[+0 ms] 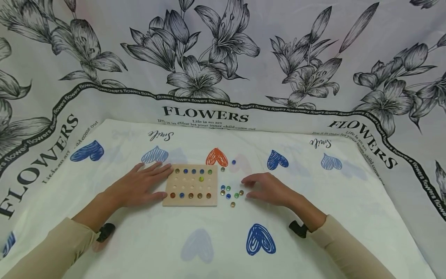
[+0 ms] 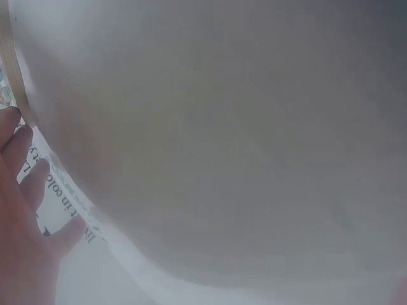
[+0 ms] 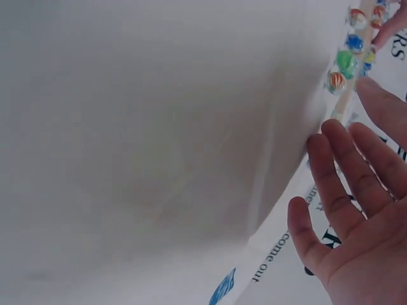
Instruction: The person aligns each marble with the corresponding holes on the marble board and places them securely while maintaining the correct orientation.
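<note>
A square wooden board [image 1: 189, 202] with rows of round hollows lies flat on the cloth. Glass marbles fill its far and near rows, and a yellow-green marble [image 1: 201, 179] sits alone in the second row. My left hand [image 1: 143, 184] rests against the board's left side, fingers extended and thumb at the near corner. Right of the board lie several loose marbles, among them a green marble [image 1: 236, 195]. Beside these is my right hand [image 1: 270, 190], its fingers loosely bent. Nothing shows between those fingers in the right wrist view, where a striped marble [image 3: 336, 82] lies beyond them.
Farther back, a blue marble [image 1: 234, 162] and a brownish marble [image 1: 222, 169] lie apart from the group. A white cloth [image 1: 146, 240] printed with hearts covers the table. Behind it hangs a flower-printed sheet [image 1: 265, 85].
</note>
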The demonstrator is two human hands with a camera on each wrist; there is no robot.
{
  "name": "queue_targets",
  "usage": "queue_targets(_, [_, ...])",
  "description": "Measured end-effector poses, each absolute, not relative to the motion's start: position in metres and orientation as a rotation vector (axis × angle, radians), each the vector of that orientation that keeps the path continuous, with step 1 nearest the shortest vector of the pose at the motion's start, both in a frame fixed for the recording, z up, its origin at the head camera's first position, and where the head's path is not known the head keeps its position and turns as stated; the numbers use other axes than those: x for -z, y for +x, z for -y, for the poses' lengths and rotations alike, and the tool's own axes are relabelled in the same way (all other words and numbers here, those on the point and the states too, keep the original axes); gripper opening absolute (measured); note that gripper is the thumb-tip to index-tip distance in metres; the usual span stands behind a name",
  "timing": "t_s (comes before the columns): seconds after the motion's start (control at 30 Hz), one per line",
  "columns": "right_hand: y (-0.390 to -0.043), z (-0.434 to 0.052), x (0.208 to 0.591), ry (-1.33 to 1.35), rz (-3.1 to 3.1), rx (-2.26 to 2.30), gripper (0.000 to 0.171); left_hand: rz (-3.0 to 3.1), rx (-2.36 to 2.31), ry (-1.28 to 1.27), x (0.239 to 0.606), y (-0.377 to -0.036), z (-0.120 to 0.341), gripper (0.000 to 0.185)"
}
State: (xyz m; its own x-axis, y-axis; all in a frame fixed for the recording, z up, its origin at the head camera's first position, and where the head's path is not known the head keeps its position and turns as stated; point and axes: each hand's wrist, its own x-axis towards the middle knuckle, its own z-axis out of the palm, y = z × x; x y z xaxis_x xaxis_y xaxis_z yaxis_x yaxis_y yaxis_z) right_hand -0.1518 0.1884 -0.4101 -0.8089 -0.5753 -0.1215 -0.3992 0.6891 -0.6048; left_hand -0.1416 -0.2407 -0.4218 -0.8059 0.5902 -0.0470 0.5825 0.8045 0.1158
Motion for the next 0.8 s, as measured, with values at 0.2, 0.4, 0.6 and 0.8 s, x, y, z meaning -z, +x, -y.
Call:
queue_targets(0.2, [-0.153, -0.184, 0.414, -0.793, -2.598, 0.778, 0.039, -2.904, -0.153, 0.941, 0.423, -0.142, 0.241, 0.077])
queue_targets(0.4, [-0.153, -0.18, 0.413, -0.837, -2.575, 0.771, 0.039, -2.905, -0.144, 0.947, 0.424, -0.143, 0.241, 0.078])
queue_targets(0.6, [-0.154, -0.177, 0.415, -0.867, -2.593, 0.767, 0.032, -2.911, -0.151, 0.921, 0.425, -0.141, 0.24, 0.078])
queue_targets(0.8, [-0.154, -0.175, 0.415, -0.867, -2.603, 0.756, 0.029, -2.912, -0.154, 0.905, 0.425, -0.141, 0.24, 0.079])
